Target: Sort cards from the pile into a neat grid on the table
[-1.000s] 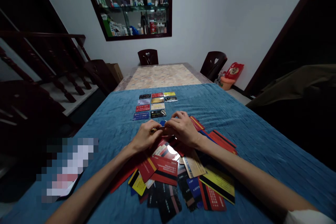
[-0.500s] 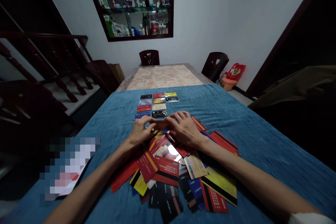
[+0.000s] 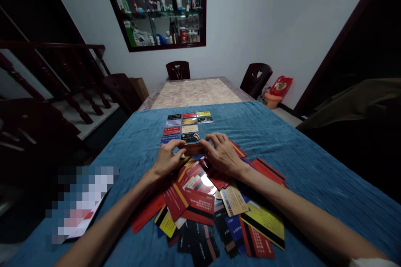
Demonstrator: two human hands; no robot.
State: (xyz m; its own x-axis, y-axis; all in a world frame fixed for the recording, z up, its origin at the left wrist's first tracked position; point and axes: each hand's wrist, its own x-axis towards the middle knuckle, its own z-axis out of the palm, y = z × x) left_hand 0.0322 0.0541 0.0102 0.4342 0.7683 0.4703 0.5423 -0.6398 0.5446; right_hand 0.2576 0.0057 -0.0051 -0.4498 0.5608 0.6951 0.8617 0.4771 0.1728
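Left hand (image 3: pixel 166 160): pinching the left end of a raised card (image 3: pixel 193 148). Said card: between both hands, just near of the card rows (image 3: pixel 189 129). Loose card pile (image 3: pixel 200 207): nearer, on blue cloth (image 3: pixel 140 133). Right hand (image 3: pixel 223 156): pinching the raised card's right end.

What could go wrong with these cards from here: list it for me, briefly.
1. The held card might slip: the left grip and the right grip appear to pinch it by the fingertips alone, above the loose pile.
2. The blue card could be nudged, since the left grip is right in front of it in this view.
3. The pile's cards overlap unevenly, so brushing them with a wrist might scatter some.
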